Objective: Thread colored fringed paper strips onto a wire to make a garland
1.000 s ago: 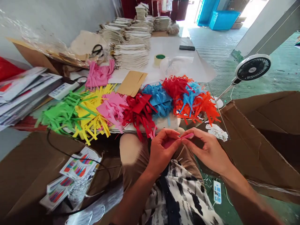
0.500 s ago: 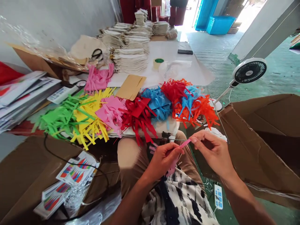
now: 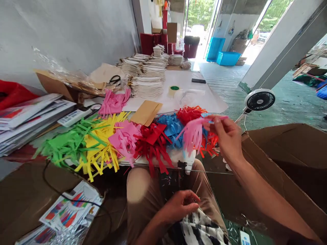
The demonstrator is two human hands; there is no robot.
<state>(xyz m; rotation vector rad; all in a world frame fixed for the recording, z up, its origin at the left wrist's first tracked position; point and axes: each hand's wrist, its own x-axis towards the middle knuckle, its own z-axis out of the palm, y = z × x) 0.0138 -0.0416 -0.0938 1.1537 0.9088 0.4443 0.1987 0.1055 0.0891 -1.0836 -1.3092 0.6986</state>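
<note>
My right hand (image 3: 227, 136) is raised over the table's front edge, pinching a pink paper fringe (image 3: 192, 132) whose strips hang down to the left of it. My left hand (image 3: 180, 206) rests low in my lap, fingers loosely curled, and I cannot make out anything in them. Behind the held fringe lie heaps of cut paper fringe: green (image 3: 63, 144), yellow (image 3: 102, 143), pink (image 3: 125, 136), red (image 3: 153, 141), blue (image 3: 171, 126) and orange-red (image 3: 190, 112).
A large open cardboard box (image 3: 283, 160) stands at my right. A small white fan (image 3: 259, 101) is on the floor behind it. Stacks of beige bags (image 3: 148, 80), a tape roll (image 3: 173, 91), scissors (image 3: 114, 80) and printed packets (image 3: 68, 212) surround the work area.
My right hand rose up and away with the pink fringe, which now hangs open. My left hand let go and dropped to my lap. The view tilted upward.
</note>
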